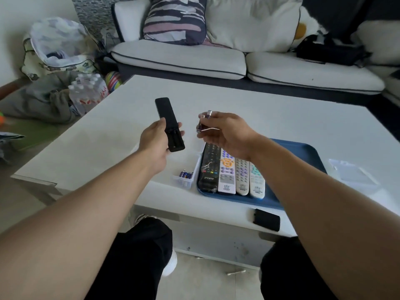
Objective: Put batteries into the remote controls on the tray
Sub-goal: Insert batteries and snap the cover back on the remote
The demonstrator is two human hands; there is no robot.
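— While both hands hang above the desk (270, 109), how much room is around them?

— Plenty on the far side: the white top runs bare toward the sofa (179, 59). The near edge is busier. A blue tray (303, 152) sits close to that edge, under the right forearm, and a small clear box (186, 179) touches the tray's left side.

— What else lies about?

— Four remotes (229, 174) lie side by side in the tray, buttons up — one black, three pale. A few spare batteries (186, 174) lie in the clear box. A black cover (266, 219) rests at the desk's near edge, in front of the tray. A clear lid (352, 173) lies right of the tray. Off the desk's left side, a pack of water bottles (88, 92) and bags sit on the floor.

— And the hands?

— The left hand (154, 141) grips a black remote (170, 124) by its lower end, back side up, its battery slot open and unfilled. The right hand (227, 133) is just beside it, not touching, fingers curled narrowly round two purple batteries (204, 121) — one pokes up above the knuckles.
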